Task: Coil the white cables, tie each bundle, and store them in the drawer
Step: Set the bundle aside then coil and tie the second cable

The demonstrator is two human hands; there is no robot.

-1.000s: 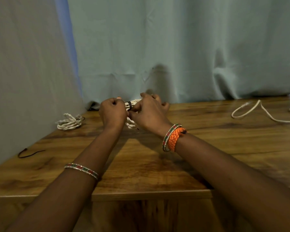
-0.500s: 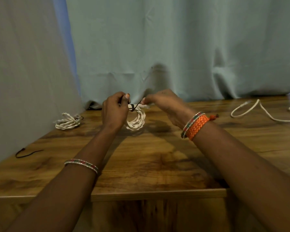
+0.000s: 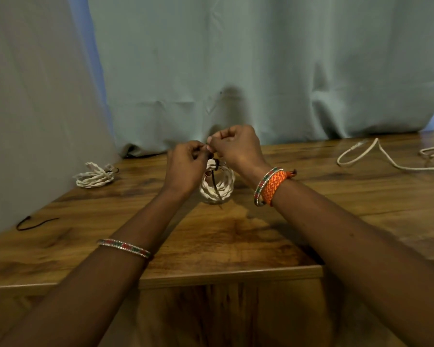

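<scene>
Coiled white cable point(image 3: 217, 186) is hanging just below both hands, its lower loops resting on or just above the wooden table point(image 3: 236, 246), while a person is working a dark tie point(image 3: 215, 171) around the top of the bundle. Holding the coil up by the tie is probably letting the loops hang together so the knot can be cinched. The left hand point(image 3: 186, 162) is curling its fingers and appears to be pinching one end of the tie; the right hand point(image 3: 236, 144) is closing thumb and fingertips on the other end, just above the coil, knuckles nearly touching the left hand. A loose tail of the tie is trailing down across the coil. Well to the left of the left hand, a finished bundle point(image 3: 94, 175) is lying tied, and nearer the person a spare dark tie point(image 3: 35, 221) is waiting. Far to the right of the right hand, a loose white cable point(image 3: 361, 154) is sprawling uncoiled. No drawer is showing.
</scene>
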